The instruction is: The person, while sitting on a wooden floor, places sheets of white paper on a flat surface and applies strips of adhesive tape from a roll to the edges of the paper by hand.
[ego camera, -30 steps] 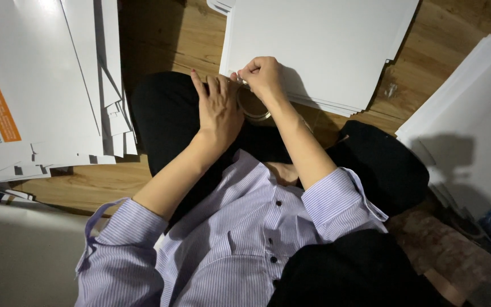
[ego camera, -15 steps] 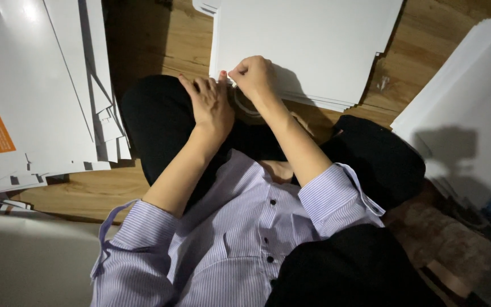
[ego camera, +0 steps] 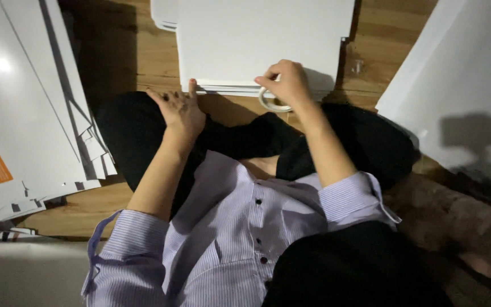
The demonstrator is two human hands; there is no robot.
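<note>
Right hand (ego camera: pixel 285 84) clenched around tape roll (ego camera: pixel 273 103), roll pressed against near edge of white cardboard stack (ego camera: pixel 262 40) on wooden floor (ego camera: pixel 137 57). Left hand (ego camera: pixel 182 111) released, fingers spread, index fingertip touching stack edge, palm over black trouser knee (ego camera: pixel 126 131). More flat white cardboard sheets (ego camera: pixel 24 102) lie at left, another panel (ego camera: pixel 461 85) at right.

Striped lilac shirt — rolled sleeves — black trousers.
</note>
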